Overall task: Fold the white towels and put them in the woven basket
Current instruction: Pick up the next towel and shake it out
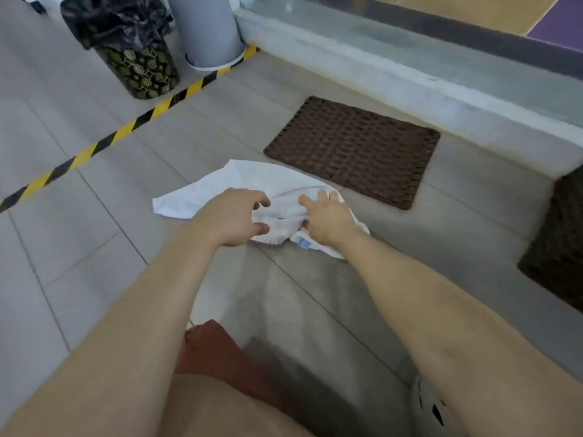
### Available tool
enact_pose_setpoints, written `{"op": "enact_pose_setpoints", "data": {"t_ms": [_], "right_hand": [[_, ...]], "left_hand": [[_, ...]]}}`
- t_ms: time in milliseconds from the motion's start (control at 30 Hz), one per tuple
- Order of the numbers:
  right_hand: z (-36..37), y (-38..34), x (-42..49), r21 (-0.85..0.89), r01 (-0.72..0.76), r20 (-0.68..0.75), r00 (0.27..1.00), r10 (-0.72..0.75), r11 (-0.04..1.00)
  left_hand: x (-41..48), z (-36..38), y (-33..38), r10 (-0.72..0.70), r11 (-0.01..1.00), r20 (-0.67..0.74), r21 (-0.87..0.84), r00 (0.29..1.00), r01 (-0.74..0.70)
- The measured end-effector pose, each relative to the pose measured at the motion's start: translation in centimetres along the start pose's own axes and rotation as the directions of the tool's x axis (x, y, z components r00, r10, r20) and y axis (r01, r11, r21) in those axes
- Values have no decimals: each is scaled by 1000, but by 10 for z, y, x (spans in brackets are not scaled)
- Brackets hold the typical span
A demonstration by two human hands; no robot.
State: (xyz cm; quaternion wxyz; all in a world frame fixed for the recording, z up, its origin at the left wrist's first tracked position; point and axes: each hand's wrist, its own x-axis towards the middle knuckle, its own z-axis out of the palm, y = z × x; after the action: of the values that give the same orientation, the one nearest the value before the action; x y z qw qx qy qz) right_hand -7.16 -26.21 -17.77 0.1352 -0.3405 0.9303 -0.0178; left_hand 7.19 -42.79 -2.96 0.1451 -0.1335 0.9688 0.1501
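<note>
A public-looking indoor floor: grey tiles [79, 247], hazard tape [126, 129], lined bin [138, 67], glass partition [410, 36].

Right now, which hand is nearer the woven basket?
Right. The right hand rests on the white towel at its end toward the woven basket; the left hand hovers farther left.
</note>
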Motion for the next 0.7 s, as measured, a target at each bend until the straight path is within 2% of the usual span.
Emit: {"op": "enact_pose_setpoints", "data": {"t_ms": [100, 233, 333, 500, 633, 700], "right_hand": [[-13, 11, -20, 46, 40, 21, 999, -41, 998], [-66, 43, -74, 98, 113, -179, 979, -95, 989], [-132, 71, -134, 160, 145, -287, 953, -95, 976], [-241, 118, -257, 316, 63, -416, 906, 78, 947], [-311, 157, -346, 317, -44, -410, 894, 179, 948], [-337, 178, -386, 388, -82, -393, 886, 246, 918]], "left_hand": [[4, 3, 7, 7, 1000, -12, 25, 1000, -6], [2, 8, 28, 21, 997, -44, 79, 999, -18], [-8, 11, 71, 97, 993, -113, 73, 989, -89], [-43, 13, 173, 258, 917, -286, -228, 923, -327], [-63, -27, 256, 301, 831, -449, -310, 841, -462], [-76, -61, 299, 345, 773, -516, -317, 784, -549]]}}
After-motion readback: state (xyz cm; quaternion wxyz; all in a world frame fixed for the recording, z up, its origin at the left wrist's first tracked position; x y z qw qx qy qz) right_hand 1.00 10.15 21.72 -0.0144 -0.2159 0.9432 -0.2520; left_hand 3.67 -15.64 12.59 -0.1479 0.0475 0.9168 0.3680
